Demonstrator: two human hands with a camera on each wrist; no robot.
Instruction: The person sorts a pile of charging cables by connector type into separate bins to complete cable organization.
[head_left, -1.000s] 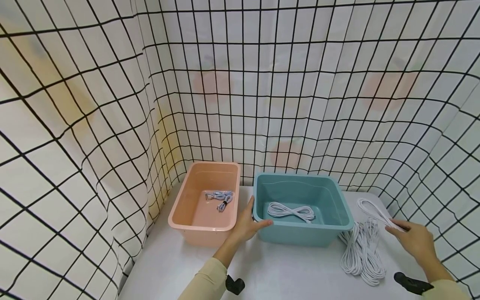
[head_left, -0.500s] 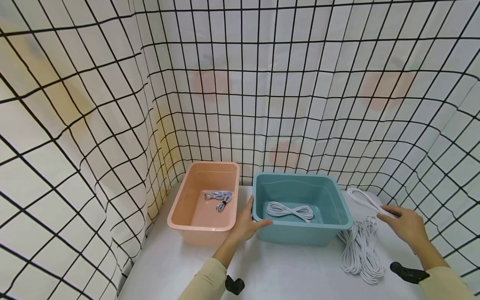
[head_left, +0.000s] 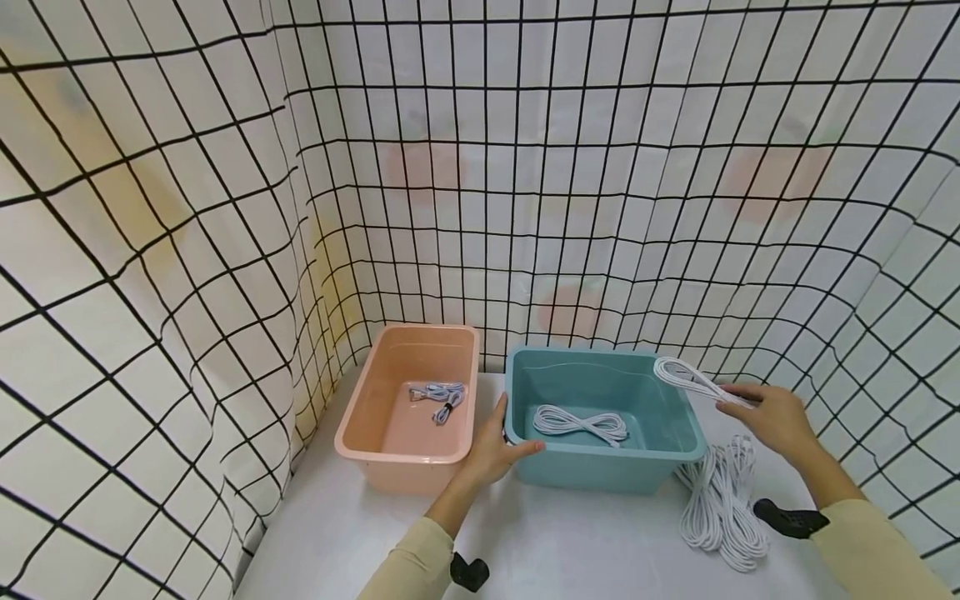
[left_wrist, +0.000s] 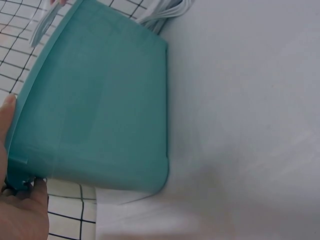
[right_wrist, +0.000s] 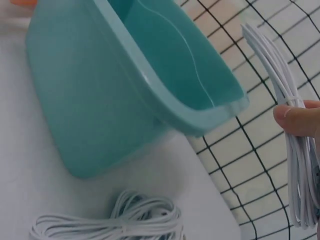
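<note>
My right hand (head_left: pixel 772 418) pinches a bundled white cable (right_wrist: pixel 295 145) at its middle, between thumb and fingers. In the head view the cable's looped end overlaps the right rim of the teal bin (head_left: pixel 592 467). My left hand (head_left: pixel 491 450) grips that bin at its front left corner, thumb over the rim and fingers along the left side. Inside the bin lies another white cable bundle (head_left: pixel 581 423), narrowed at its middle. A pile of white cable bundles (head_left: pixel 723 508) rests on the table below my right hand, just right of the bin.
Left of the teal bin stands a peach bin (head_left: pixel 408 479) holding small light-coloured cables (head_left: pixel 442 396), one with a black tie. Black wire grid (head_left: pixel 570 208) over white sheeting encloses the back and sides of the white table (head_left: pixel 585 542).
My right hand has carried the white cable bundle leftward and up, from beyond the pile to the teal bin's right rim. My left hand stays on the bin's corner.
</note>
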